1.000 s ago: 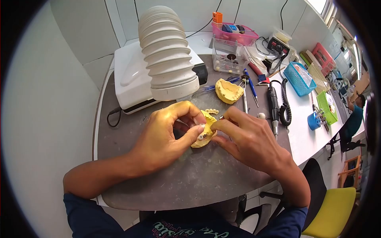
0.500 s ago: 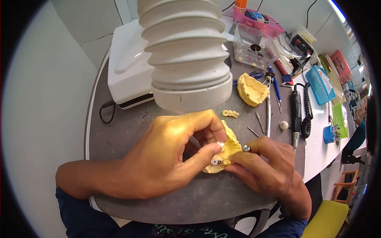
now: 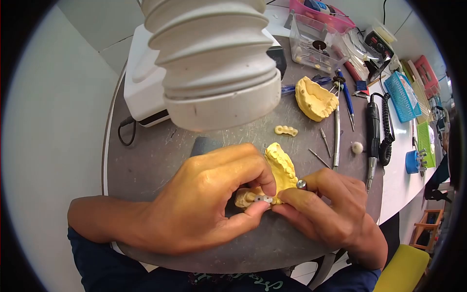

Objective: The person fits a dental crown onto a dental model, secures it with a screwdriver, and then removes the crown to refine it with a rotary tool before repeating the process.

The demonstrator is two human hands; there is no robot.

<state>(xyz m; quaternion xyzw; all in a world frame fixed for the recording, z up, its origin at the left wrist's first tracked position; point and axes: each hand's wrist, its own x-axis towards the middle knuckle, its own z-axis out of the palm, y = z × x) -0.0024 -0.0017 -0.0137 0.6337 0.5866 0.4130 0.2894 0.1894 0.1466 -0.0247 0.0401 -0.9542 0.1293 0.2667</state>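
1. Head view, hands: the left hand [image 3: 209,194] is narrow, with thumb and index finger curled in at small whitish pieces [image 3: 263,199] on the near part of a yellow dental cast [image 3: 283,170]; whether they pinch the pieces cannot be told. The right hand [image 3: 331,204] is closed on the cast's near right end, thumb and finger together, and a shiny metal piece [image 3: 301,184] shows at its knuckles.
2. Head view, cast: it is between the two hands, over the middle of the grey surface [image 3: 160,165], towards the near edge — whether it touches the surface is hidden.
3. Head view, just beyond the cast: a row of joined tooth shapes [image 3: 286,130] lies on the surface, with a second yellow cast [image 3: 316,99] farther towards the far edge. Right of these lie two thin metal bits [image 3: 319,158], a long silver rod [image 3: 337,131] and a round white ball [image 3: 357,147].
4. Head view, right edge of the surface: a black handpiece [image 3: 373,126] lies lengthwise beside its coiled cord [image 3: 386,131]; a blue pen-like tool [image 3: 348,100] is nearer the far edge, close to a clear box [image 3: 316,46].
5. Head view, far left corner: a white machine [image 3: 146,80] stands there — a ribbed white hose [image 3: 214,63] hangs over the surface, and a dark patch [image 3: 204,145] shows beyond the left hand.
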